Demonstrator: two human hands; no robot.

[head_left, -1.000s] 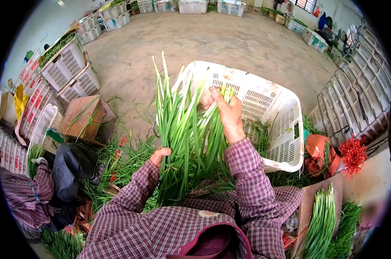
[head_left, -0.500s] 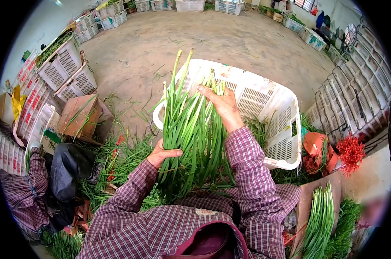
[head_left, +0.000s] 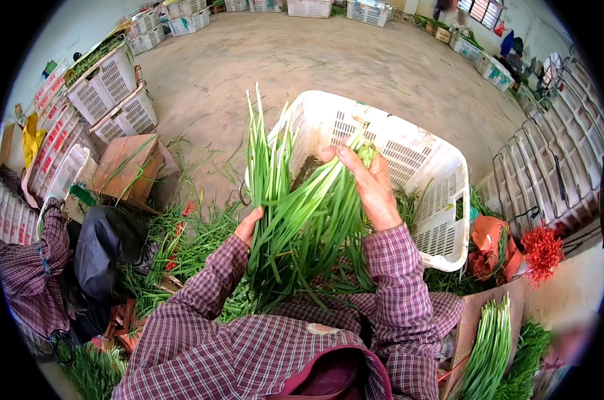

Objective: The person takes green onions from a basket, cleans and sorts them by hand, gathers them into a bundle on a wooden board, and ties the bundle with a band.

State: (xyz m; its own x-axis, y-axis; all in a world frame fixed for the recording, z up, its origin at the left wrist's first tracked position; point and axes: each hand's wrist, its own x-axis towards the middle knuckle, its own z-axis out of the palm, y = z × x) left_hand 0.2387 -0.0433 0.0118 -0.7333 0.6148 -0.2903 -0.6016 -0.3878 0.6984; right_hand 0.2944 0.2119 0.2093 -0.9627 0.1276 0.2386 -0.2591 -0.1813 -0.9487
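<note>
My left hand (head_left: 250,227) is closed around the lower part of an upright bunch of garlic chives (head_left: 267,160), pale stem ends up. Closed near the stem ends of a second bunch of garlic chives (head_left: 325,220), my right hand (head_left: 374,188) holds it over the near side of a white plastic crate (head_left: 442,230). That bunch slants down to the left, and its green leaves cross the left one and hang toward my lap. Leaves partly cover the left hand's fingers. Some greens lie inside the crate.
Loose greens (head_left: 195,243) litter the floor at left. A cardboard box (head_left: 125,167) and stacked crates (head_left: 109,80) stand beyond. At right are red ties (head_left: 542,252), a chive pile (head_left: 487,347) on a board and more crates (head_left: 542,160). A person's sleeve (head_left: 39,267) shows at far left.
The chives have parted into two bunches. My right hand has moved right and slightly down with its stems, which now tilt; my left hand keeps the other bunch upright.
</note>
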